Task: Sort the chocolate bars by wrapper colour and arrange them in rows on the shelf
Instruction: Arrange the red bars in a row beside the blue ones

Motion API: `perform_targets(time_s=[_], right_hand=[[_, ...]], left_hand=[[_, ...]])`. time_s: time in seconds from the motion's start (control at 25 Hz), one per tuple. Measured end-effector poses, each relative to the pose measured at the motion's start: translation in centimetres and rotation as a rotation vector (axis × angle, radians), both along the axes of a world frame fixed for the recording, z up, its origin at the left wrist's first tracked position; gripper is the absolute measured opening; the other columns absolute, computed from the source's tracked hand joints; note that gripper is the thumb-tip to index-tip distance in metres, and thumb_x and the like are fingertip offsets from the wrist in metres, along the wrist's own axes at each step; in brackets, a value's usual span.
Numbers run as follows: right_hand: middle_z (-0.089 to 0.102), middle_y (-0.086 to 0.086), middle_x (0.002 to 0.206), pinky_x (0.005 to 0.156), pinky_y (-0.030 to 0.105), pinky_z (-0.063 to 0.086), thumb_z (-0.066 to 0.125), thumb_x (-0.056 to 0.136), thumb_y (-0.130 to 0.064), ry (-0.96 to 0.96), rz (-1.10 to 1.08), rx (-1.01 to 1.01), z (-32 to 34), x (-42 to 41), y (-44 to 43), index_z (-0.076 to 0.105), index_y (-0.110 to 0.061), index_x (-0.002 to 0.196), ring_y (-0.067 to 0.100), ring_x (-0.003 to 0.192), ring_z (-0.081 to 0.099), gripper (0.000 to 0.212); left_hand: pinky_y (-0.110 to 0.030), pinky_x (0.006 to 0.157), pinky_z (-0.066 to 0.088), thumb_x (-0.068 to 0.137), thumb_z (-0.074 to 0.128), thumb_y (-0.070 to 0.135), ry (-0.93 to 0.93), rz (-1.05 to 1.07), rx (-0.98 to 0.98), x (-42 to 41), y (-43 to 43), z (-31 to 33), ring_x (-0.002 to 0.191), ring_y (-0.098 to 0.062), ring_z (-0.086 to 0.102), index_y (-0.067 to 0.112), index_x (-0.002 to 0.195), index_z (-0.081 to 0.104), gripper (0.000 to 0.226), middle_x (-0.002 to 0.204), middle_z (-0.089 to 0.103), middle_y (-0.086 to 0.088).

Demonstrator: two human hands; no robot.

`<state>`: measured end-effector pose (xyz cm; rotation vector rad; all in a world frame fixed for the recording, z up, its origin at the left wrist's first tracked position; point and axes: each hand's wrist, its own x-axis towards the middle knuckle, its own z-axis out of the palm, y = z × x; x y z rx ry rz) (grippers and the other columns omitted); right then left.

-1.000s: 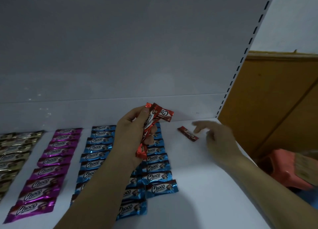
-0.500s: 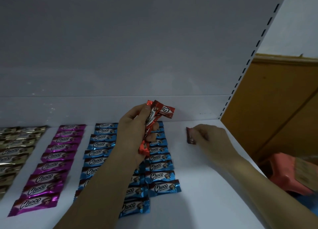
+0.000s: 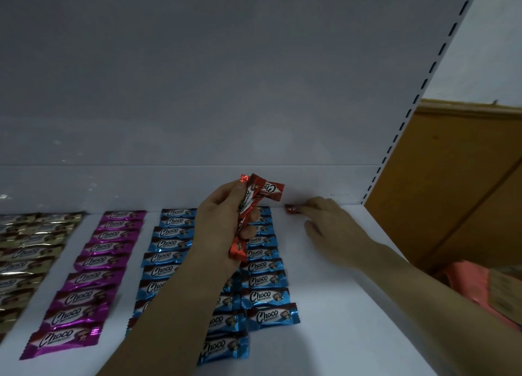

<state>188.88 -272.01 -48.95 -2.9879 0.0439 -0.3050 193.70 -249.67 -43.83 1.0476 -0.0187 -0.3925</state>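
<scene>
On the white metal shelf (image 3: pixel 339 305), shiny blue-wrapped chocolate bars (image 3: pixel 268 295) run in two columns from the front edge to the back edge. A column of purple-wrapped bars (image 3: pixel 93 276) lies to their left, and gold-wrapped bars (image 3: pixel 25 251) lie at the left edge. Above the blue columns the left hand (image 3: pixel 217 223) grips a bunch of red-wrapped bars (image 3: pixel 251 203), fingers curled round them. Farther back, the right hand (image 3: pixel 330 223) presses a single red-wrapped bar (image 3: pixel 292 208) down with straight fingers at the shelf's back edge.

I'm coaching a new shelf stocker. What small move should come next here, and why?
Probably lift the right hand off the red bar: it lies at the shelf's back, right of the blue rows, and the left hand grips a bunch to lay next.
</scene>
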Motion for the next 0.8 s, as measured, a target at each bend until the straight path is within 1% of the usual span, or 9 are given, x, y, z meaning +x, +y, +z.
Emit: perform_targets(time_s=[0.08, 0.16, 0.24, 0.28, 0.32, 0.44, 0.6, 0.72, 0.8], right_hand=[[0.052, 0.002, 0.136, 0.102, 0.035, 0.044, 0.044, 0.102, -0.016, 0.006, -0.021, -0.024, 0.6, 0.5, 0.1, 0.056, -0.020, 0.139, 0.023, 0.119, 0.049, 0.040], [0.058, 0.000, 0.127, 0.096, 0.025, 0.046, 0.046, 0.103, -0.017, -0.126, -0.027, 0.116, 1.9, 0.1, 1.0, 0.061, -0.021, 0.132, 0.019, 0.113, 0.053, 0.033], [0.068, -0.001, 0.113, 0.079, 0.011, 0.046, 0.051, 0.104, -0.023, -0.223, -0.028, 0.643, 4.7, -0.5, 3.2, 0.067, -0.020, 0.119, 0.016, 0.100, 0.063, 0.022], [0.072, 0.003, 0.104, 0.071, 0.014, 0.048, 0.056, 0.102, -0.023, -0.196, -0.002, 0.913, 6.2, -0.5, 4.4, 0.068, -0.016, 0.113, 0.019, 0.090, 0.068, 0.018], [0.074, 0.007, 0.095, 0.064, 0.018, 0.049, 0.062, 0.098, -0.019, -0.176, 0.023, 1.043, 7.2, -0.5, 5.2, 0.067, -0.012, 0.107, 0.021, 0.080, 0.069, 0.012], [0.071, 0.006, 0.078, 0.059, 0.020, 0.050, 0.071, 0.088, 0.001, -0.205, 0.005, 1.079, 8.0, -0.8, 5.4, 0.064, -0.006, 0.099, 0.013, 0.068, 0.068, 0.015], [0.071, 0.013, 0.093, 0.075, 0.035, 0.060, 0.073, 0.085, 0.002, -0.153, -0.161, 1.195, 5.9, -2.5, 1.9, 0.060, -0.013, 0.121, 0.027, 0.086, 0.072, 0.040], [0.072, 0.000, 0.077, 0.064, 0.014, 0.051, 0.075, 0.086, -0.005, -0.148, -0.310, 0.735, 2.4, -3.1, 0.7, 0.052, -0.020, 0.128, 0.006, 0.070, 0.069, 0.051], [0.070, -0.005, 0.071, 0.055, 0.009, 0.042, 0.073, 0.090, -0.017, -0.138, -0.355, 0.566, 1.0, -3.2, 1.0, 0.049, -0.027, 0.127, 0.001, 0.062, 0.064, 0.046]], left_hand=[[-0.019, 0.036, 0.036, 0.101, 0.058, 0.018, -0.018, 0.006, 0.024, -0.1, -0.1, 0.0, 0.049, -0.012, 0.050, 0.012, 0.110, 0.071, 0.018, 0.069, 0.065, -0.010], [-0.020, 0.035, 0.037, 0.100, 0.058, 0.019, -0.035, 0.008, 0.045, -0.3, -0.2, 0.0, 0.046, -0.012, 0.049, 0.013, 0.109, 0.072, 0.017, 0.066, 0.063, -0.011], [-0.021, 0.035, 0.038, 0.100, 0.059, 0.019, -0.100, 0.012, 0.096, -0.3, -0.5, 0.0, 0.044, -0.011, 0.050, 0.014, 0.106, 0.073, 0.016, 0.065, 0.064, -0.010], [-0.021, 0.036, 0.039, 0.099, 0.060, 0.020, -0.151, 0.015, 0.138, -0.3, -0.6, -0.1, 0.045, -0.012, 0.053, 0.015, 0.106, 0.073, 0.016, 0.066, 0.065, -0.010], [-0.022, 0.037, 0.040, 0.099, 0.061, 0.020, -0.195, 0.019, 0.177, -0.5, -0.8, -0.2, 0.048, -0.012, 0.055, 0.015, 0.104, 0.074, 0.015, 0.068, 0.066, -0.010], [-0.022, 0.038, 0.041, 0.099, 0.061, 0.020, -0.229, 0.032, 0.217, -0.8, -0.9, -0.2, 0.047, -0.012, 0.055, 0.015, 0.102, 0.075, 0.015, 0.067, 0.066, -0.009], [-0.021, 0.036, 0.037, 0.100, 0.059, 0.020, -0.050, 0.032, 0.110, -0.4, -0.4, 0.1, 0.049, -0.013, 0.050, 0.010, 0.104, 0.071, 0.016, 0.071, 0.064, -0.011], [-0.016, 0.033, 0.034, 0.100, 0.058, 0.026, 0.179, -0.093, -0.102, -0.6, -0.3, 0.3, 0.049, -0.010, 0.051, 0.006, 0.107, 0.064, 0.023, 0.076, 0.063, -0.006], [-0.014, 0.033, 0.034, 0.101, 0.055, 0.030, 0.319, -0.158, -0.243, -0.7, -0.2, 0.2, 0.049, -0.007, 0.050, 0.005, 0.109, 0.062, 0.027, 0.077, 0.063, -0.005]])
